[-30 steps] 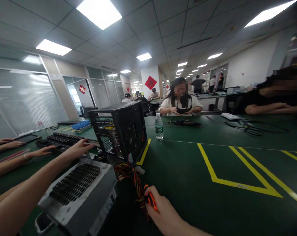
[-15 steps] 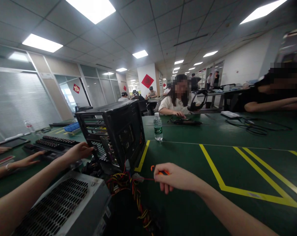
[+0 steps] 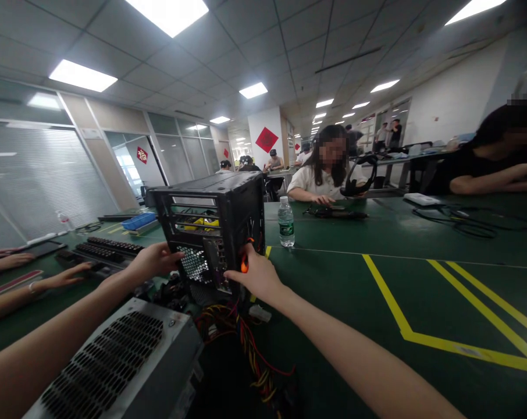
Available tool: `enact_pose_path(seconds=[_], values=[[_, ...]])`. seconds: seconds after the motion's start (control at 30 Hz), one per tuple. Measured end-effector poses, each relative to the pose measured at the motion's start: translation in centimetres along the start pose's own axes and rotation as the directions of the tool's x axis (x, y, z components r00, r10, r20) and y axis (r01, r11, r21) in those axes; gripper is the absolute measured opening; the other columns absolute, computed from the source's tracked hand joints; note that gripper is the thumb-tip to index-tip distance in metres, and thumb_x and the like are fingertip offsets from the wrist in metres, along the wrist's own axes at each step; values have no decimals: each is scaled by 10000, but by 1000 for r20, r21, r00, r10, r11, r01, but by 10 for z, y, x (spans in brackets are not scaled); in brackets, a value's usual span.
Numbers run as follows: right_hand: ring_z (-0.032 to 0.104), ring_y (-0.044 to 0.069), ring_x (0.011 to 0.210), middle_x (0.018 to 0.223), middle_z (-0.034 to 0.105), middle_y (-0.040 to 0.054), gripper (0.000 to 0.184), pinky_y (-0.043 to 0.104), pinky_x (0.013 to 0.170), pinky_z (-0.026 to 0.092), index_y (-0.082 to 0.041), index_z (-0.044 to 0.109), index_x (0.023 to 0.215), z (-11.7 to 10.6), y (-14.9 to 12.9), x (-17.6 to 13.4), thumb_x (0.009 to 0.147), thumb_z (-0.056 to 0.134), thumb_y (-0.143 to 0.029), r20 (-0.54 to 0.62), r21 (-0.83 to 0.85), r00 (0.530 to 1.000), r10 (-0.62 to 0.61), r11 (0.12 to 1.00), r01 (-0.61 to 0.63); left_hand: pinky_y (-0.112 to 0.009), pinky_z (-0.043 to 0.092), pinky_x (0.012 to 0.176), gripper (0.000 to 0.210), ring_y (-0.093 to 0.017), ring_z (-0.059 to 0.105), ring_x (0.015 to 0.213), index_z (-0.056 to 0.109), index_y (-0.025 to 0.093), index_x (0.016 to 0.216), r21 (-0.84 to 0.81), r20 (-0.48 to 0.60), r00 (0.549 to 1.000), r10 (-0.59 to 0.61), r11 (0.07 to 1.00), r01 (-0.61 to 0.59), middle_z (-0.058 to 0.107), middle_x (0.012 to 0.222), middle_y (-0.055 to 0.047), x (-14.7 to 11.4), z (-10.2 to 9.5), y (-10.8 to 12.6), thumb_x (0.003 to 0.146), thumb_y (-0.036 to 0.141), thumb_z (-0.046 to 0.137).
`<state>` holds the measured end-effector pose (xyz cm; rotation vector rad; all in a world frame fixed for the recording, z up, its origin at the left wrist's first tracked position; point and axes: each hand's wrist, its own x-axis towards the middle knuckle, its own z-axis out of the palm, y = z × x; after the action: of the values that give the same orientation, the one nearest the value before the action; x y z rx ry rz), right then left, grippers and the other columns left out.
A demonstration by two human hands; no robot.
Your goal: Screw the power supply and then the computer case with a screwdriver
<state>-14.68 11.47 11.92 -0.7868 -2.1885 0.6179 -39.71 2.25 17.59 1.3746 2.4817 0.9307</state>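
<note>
A black computer case (image 3: 226, 224) stands on the green table in front of me, its open slots and perforated panel facing me. My left hand (image 3: 156, 260) is closed on its left edge. My right hand (image 3: 260, 273) is at its right edge, thumb against the near face and fingers around the side. Tucked in my right hand is a small orange-handled tool (image 3: 245, 263), its working end hidden. Nearer to me lies a grey power supply (image 3: 110, 355) with a honeycomb grille. A bundle of red, yellow and black cables (image 3: 248, 343) lies beside it.
A water bottle (image 3: 286, 224) stands right of the case. Keyboards (image 3: 109, 249) and a blue tray (image 3: 139, 222) lie to the left, near another person's hand (image 3: 69, 276). A person in white (image 3: 320, 174) sits opposite. Black cables (image 3: 464, 218) lie at the far right.
My right hand has moved left and up from the cables to the case's right edge, letting go of a red cable. The case has turned slightly; my left hand stays on it.
</note>
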Motion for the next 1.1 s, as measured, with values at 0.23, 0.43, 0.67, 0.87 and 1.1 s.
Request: enact_pose_path(seconds=[0.23, 0.43, 0.67, 0.87, 1.1], values=[[566, 227, 838, 915, 604, 52, 491, 326, 730, 396, -204, 475, 1071, -23, 39, 13, 630, 662, -308, -52, 210, 999, 15, 978, -3, -261, 506, 552, 417, -196, 637, 640, 542, 152, 830, -18, 150, 988, -35, 999, 38, 653, 685, -24, -3, 26, 32, 616, 509, 569], [514, 185, 967, 1066, 559, 37, 457, 339, 876, 358, -187, 484, 1072, -47, 82, 22, 633, 612, -202, -107, 398, 994, -20, 915, 61, -255, 493, 542, 265, -193, 639, 650, 503, 171, 856, -67, 263, 964, 42, 997, -25, 657, 684, -32, -16, 58, 68, 701, 387, 510], [529, 156, 923, 1011, 576, 34, 436, 323, 866, 386, -188, 487, 1039, -85, 128, 16, 626, 607, -261, -130, 624, 991, 23, 779, 64, -241, 451, 579, 120, -174, 628, 682, 463, 182, 798, -41, 144, 961, 238, 971, -234, 616, 667, -19, -50, 93, 121, 753, 293, 449], [534, 158, 879, 955, 587, 25, 433, 349, 845, 404, -196, 511, 997, -95, 141, 14, 591, 642, -275, -117, 694, 991, 72, 719, 30, -303, 424, 630, 340, -200, 567, 715, 509, 167, 790, 298, 163, 942, 295, 895, -332, 582, 741, -63, -113, 132, 120, 754, 481, 383], [516, 164, 939, 1015, 582, 37, 471, 353, 903, 353, -166, 519, 1027, -100, 124, 9, 576, 646, -217, -111, 648, 993, 41, 760, 40, -443, 320, 843, 522, -294, 393, 1082, 430, 298, 1190, 498, 400, 821, 408, 655, -568, 385, 1258, -80, -155, 181, 108, 672, 259, 481]])
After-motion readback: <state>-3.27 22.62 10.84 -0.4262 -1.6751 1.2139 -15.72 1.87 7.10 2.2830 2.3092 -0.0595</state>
